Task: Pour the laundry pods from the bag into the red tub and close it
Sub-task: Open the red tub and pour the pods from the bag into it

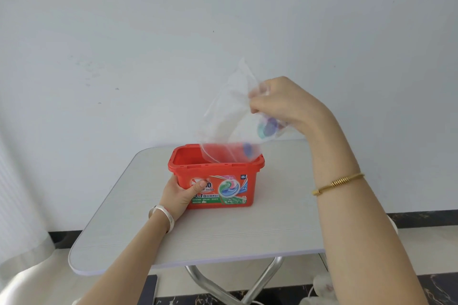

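A small table [223, 235] with a pale grey top and round corners stands near a plain white wall [148, 32]. Shiny metal legs [260, 282] cross under it. The wall has a few tiny dark marks. A white curtain [17, 193] hangs at the left (only its edge shows). The floor [433, 287] below looks dark and speckled.

Bare forearms — silver bangle [162, 216] left, gold bracelet [337, 183] right.
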A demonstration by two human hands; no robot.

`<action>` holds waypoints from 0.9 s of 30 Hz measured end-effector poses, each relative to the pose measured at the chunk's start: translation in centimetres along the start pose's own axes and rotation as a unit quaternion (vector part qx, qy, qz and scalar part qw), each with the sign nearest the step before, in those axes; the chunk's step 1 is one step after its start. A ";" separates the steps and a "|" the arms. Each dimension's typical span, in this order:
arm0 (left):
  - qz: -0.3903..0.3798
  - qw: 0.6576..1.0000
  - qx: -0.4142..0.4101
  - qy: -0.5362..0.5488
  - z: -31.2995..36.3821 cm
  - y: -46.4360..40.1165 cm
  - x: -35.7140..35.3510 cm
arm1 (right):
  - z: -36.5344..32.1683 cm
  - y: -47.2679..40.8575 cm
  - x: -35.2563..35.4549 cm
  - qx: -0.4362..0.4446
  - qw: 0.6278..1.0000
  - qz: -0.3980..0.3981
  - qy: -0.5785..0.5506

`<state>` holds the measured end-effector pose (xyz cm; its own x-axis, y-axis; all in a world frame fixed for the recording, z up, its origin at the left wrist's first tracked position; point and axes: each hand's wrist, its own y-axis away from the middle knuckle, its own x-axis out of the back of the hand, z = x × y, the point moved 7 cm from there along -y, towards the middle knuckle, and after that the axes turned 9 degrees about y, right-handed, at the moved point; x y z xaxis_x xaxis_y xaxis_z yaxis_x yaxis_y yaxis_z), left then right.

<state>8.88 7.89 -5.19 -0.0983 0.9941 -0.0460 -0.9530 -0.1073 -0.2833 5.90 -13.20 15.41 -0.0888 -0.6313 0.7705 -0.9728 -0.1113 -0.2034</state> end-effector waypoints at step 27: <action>0.007 1.000 0.008 -0.005 -0.4 0.0 0.0 | 3.4 -0.1 3.0 -0.014 0.986 0.149 -0.080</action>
<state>9.05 7.90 -5.60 -0.1148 0.9925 -0.0413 -0.9557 -0.1217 -0.2680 6.44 -17.72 15.68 -0.3382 -0.7463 0.5733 -0.9144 0.1166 -0.3877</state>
